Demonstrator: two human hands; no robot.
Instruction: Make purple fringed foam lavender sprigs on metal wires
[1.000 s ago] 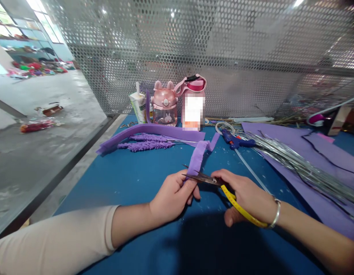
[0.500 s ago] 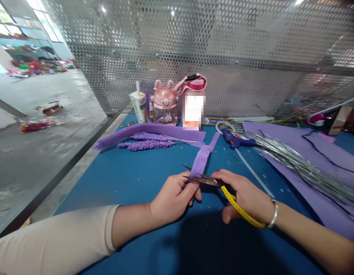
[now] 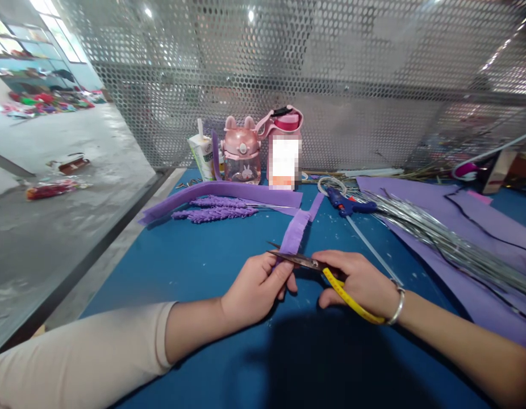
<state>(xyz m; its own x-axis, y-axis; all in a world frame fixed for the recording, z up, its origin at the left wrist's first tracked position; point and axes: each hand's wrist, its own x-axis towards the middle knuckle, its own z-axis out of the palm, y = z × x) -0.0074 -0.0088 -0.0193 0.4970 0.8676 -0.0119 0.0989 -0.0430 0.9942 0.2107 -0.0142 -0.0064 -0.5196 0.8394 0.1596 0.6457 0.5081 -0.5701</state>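
Observation:
My left hand point(image 3: 257, 287) is closed, pinching the near end of a fringed purple paper strip point(image 3: 295, 232) between thumb and fingers. The strip runs away from me over the blue table. In my right hand point(image 3: 359, 284) is a pair of scissors point(image 3: 303, 260), its blades pointing left across the strip close to my left thumb. A yellow tape point(image 3: 348, 301) curves from the scissors' handle towards the bracelet on my right wrist. Beyond the strip lie two purple lavender-like sprigs point(image 3: 216, 213) with thin wire stems and a longer purple band point(image 3: 233, 190).
A blue glue gun point(image 3: 346, 203) lies right of the strip, near a bundle of silvery wires point(image 3: 442, 236) on purple sheets point(image 3: 399, 190). Pink bottles point(image 3: 242, 153) and a drink carton point(image 3: 202, 154) stand by the perforated metal screen point(image 3: 182, 102). The table's left edge borders the floor.
The scissors and my right hand have shifted slightly left, and the blades have drawn closer together over the strip. My left hand still holds the strip. The whole view has shifted a little.

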